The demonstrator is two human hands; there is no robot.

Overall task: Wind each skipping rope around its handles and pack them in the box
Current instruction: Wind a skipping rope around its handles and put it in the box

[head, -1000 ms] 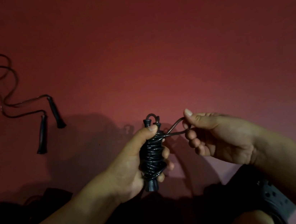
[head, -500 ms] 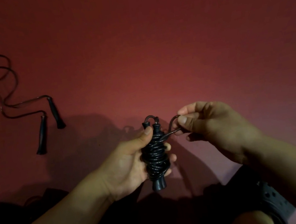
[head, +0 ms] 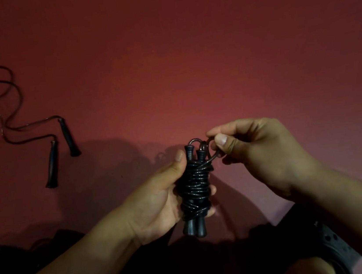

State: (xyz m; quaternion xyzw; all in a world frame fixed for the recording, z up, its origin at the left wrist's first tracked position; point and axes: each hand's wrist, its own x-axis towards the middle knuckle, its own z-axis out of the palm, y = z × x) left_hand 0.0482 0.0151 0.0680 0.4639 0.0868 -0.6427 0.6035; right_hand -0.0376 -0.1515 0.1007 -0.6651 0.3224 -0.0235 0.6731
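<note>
Red floor (head: 211, 63) dimly lit, loose skipping rope (head: 51, 158) lying left, left hand (head: 158, 199) grip holding wound rope (head: 196, 187), right hand (head: 257, 149) pinching its end

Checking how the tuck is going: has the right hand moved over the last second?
Yes. The right hand, pinching the rope loop, has shifted left and up toward the handle tops of the bundle; the loose rope on the floor stayed put.
</note>
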